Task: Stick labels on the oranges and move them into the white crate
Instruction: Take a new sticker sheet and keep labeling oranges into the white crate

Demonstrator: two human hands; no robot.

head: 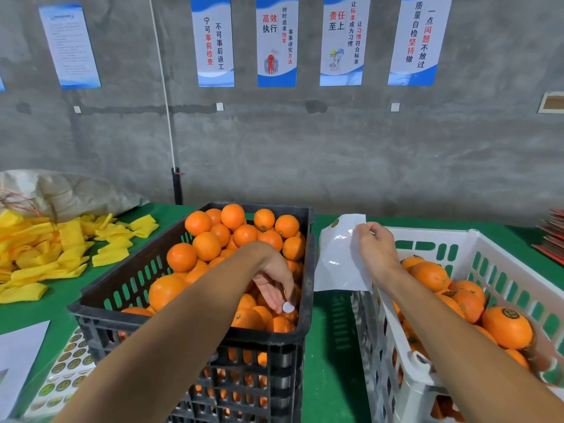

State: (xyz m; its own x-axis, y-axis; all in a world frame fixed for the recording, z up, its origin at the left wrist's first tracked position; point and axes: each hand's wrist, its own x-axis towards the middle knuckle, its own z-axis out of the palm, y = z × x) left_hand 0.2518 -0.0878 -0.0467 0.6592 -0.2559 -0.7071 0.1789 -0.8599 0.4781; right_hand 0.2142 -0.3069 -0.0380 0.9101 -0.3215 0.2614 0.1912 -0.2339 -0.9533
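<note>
A black crate [195, 303] in the middle is heaped with unlabelled oranges [207, 245]. My left hand [276, 280] hangs over its near right corner and pinches a small round label [288, 307] with the white back showing. My right hand [377, 250] holds up a nearly bare white backing sheet [335, 257] between the two crates; one label [335, 222] is left at its top corner. The white crate [476, 248] on the right holds several oranges, among them a labelled orange [508, 326].
A green cloth [329, 346] covers the table. Yellow foam sleeves [61, 248] lie in a heap at the left, with a grey sack [67, 190] behind. A full label sheet [65, 370] and white paper [18, 358] lie at the near left. Red booklets [554, 236] sit far right.
</note>
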